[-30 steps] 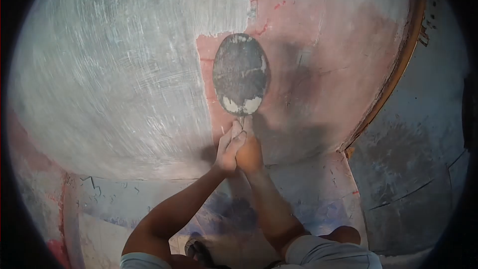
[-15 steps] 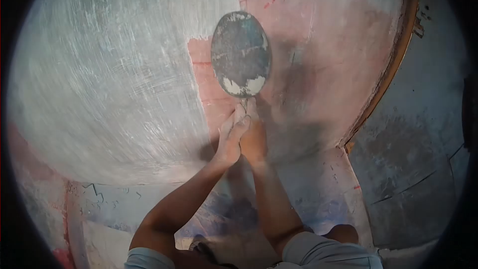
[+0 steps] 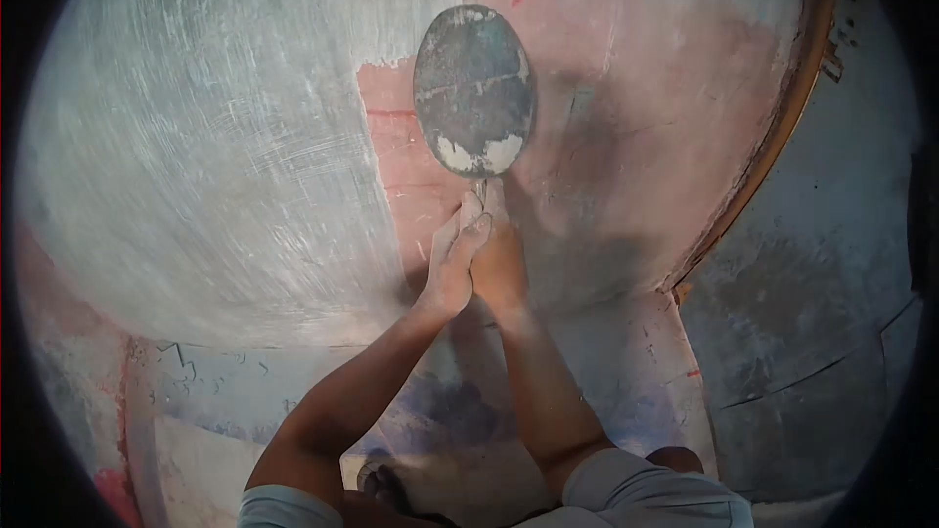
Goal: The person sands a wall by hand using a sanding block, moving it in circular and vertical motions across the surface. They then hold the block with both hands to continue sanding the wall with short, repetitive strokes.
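Observation:
An oval, dark grey tool (image 3: 473,88) with pale, worn patches stands upright in front of the wall, its thin stem pointing down. My left hand (image 3: 456,259) is closed round the lower part of that stem, pressed against my other hand. My right hand (image 3: 499,259) grips the stem from the right side, with one finger stretched up near the oval's lower edge. Behind the tool, the wall is coated pale grey (image 3: 225,137) on the left and shows a pink surface (image 3: 675,108) on the right.
A brown curved edge (image 3: 782,137) borders the wall at the right, with a darker grey surface (image 3: 782,332) beyond it. Below the wall runs a ledge (image 3: 225,381) with cracks and blue-violet stains. A foot (image 3: 386,484) shows low in the middle.
The oval tool and both hands sit slightly higher in view. The ledge and lower surfaces have shifted a little. Both hands keep their hold.

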A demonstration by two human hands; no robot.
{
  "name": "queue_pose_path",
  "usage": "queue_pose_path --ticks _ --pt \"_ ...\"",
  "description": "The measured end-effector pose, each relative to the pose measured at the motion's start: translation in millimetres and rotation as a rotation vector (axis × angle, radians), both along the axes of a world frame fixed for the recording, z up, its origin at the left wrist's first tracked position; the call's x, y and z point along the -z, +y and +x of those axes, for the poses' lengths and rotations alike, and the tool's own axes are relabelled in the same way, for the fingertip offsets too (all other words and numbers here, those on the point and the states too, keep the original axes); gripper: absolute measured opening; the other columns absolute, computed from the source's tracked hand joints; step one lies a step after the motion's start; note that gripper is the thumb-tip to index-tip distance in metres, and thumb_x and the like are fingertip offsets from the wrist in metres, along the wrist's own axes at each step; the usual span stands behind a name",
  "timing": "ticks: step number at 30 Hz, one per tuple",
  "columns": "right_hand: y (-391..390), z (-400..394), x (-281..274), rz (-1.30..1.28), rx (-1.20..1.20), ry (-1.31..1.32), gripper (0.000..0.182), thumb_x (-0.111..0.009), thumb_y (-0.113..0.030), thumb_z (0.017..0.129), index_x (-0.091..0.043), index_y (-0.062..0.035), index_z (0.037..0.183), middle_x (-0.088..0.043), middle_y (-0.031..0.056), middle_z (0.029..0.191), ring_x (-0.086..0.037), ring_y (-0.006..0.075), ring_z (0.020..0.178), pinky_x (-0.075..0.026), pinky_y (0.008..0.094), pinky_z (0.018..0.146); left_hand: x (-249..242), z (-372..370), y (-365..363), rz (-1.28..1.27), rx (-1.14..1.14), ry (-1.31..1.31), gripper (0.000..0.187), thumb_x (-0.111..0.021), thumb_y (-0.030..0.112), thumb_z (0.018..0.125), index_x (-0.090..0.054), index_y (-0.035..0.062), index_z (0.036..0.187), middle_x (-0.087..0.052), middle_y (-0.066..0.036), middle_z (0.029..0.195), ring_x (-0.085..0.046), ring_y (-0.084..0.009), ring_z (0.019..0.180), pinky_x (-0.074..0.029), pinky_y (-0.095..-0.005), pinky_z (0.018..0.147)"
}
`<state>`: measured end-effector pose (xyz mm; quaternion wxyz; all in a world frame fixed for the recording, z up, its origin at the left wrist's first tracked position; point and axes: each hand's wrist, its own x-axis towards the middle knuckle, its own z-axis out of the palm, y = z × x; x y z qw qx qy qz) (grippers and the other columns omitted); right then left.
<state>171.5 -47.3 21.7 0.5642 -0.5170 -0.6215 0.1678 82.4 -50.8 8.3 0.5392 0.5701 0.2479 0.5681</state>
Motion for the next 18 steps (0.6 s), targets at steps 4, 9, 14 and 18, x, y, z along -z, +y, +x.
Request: queue_pose_path --ticks 4,9,14,18 --pt "-13.9 -5.6 34.6 -0.059 0.036 -0.006 0.030 -0.051 -0.032 0.110 -0.052 -0.0055 0.125 -0.070 0.0312 0.105 -0.063 0.0570 0.102 -0.049 0.0632 0.077 46.1 -8.9 -1.5 0.101 0.088 0.012 0.026 -0.049 0.022 0.109 -0.061 -0.0001 0.115 -0.058 0.000 0.108 -0.053 -0.0104 0.103 -0.045 -0.0272 0.090" --pt "-20.6 8.3 13.5 -0.121 0.003 -0.034 0.033 -0.054 -0.024 0.103 -0.059 -0.0082 0.131 -0.072 0.0269 0.106 -0.068 0.0521 0.095 -0.054 0.0609 0.084 32.3 7.0 -8.9 -0.005 0.030 -0.053 0.024 -0.048 0.021 0.109 -0.061 0.0015 0.111 -0.058 0.001 0.102 -0.052 -0.0092 0.097 -0.044 -0.0270 0.085" --pt "3.3 16.0 4.7 -0.139 0.004 -0.168 0.041 -0.055 -0.022 0.101 -0.055 -0.0058 0.138 -0.072 0.0250 0.109 -0.068 0.0520 0.095 -0.055 0.0595 0.083 -3.5 11.2 1.3 0.045 -0.005 -0.029 0.024 -0.049 0.022 0.109 -0.061 0.0011 0.110 -0.059 0.001 0.099 -0.052 -0.0097 0.094 -0.045 -0.0276 0.082" --pt "-8.2 11.4 22.9 -0.068 -0.041 0.000 0.047 -0.056 -0.023 0.101 -0.050 -0.0026 0.143 -0.073 0.0255 0.107 -0.067 0.0531 0.096 -0.054 0.0601 0.082 39.2 9.1 2.9 0.018 -0.022 -0.012 0.026 -0.048 0.023 0.109 -0.061 0.0004 0.107 -0.057 0.000 0.096 -0.052 -0.0098 0.091 -0.044 -0.0278 0.079"
